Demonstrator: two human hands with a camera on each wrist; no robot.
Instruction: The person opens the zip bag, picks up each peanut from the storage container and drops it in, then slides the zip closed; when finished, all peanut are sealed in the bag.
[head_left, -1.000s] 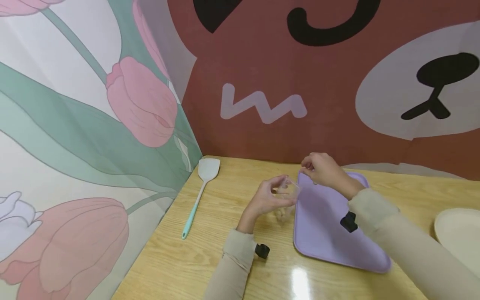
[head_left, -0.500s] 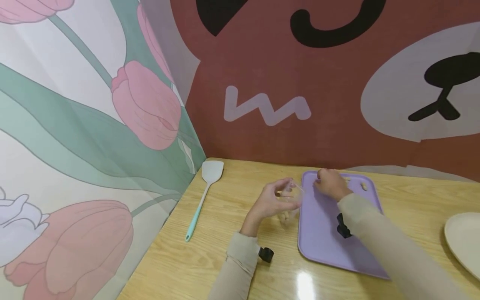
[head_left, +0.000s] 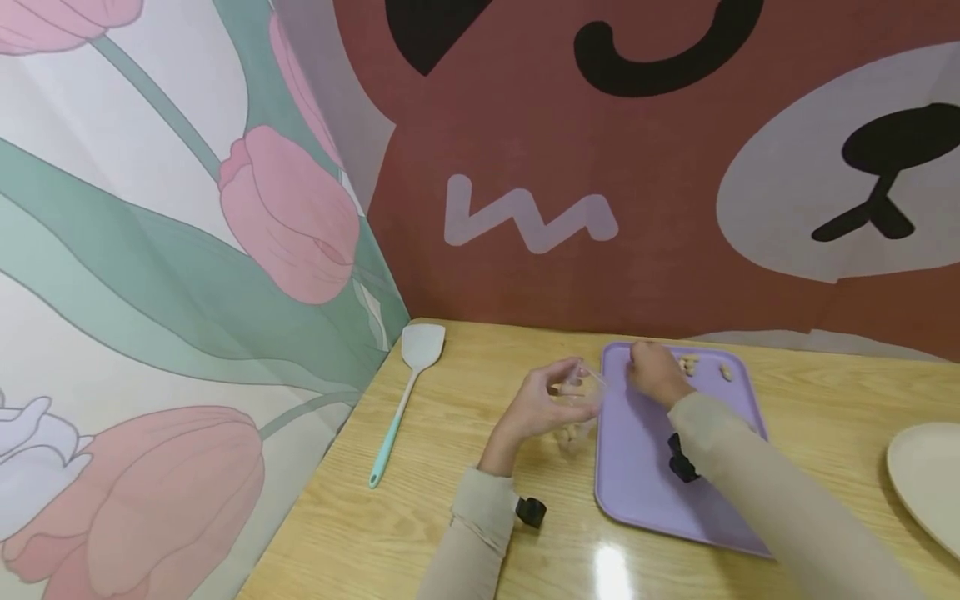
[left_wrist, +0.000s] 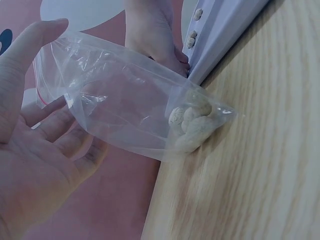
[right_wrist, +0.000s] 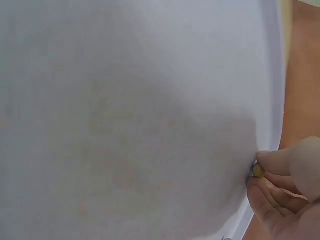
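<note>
Bag (left_wrist: 125, 95), clear, centre of left-wrist frame, mouth gripped by left hand (left_wrist: 45, 165), could spill its peanuts (left_wrist: 192, 129) if hold slackens; right hand (right_wrist: 287, 185) pinching small yellowish piece (right_wrist: 258, 170)

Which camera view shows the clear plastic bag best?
The left wrist view: it shows the clear plastic bag large, from the red line near its mouth to the peanuts at its bottom. The head view shows it small, partly covered by the left hand. The right wrist view doesn't show it.
</note>
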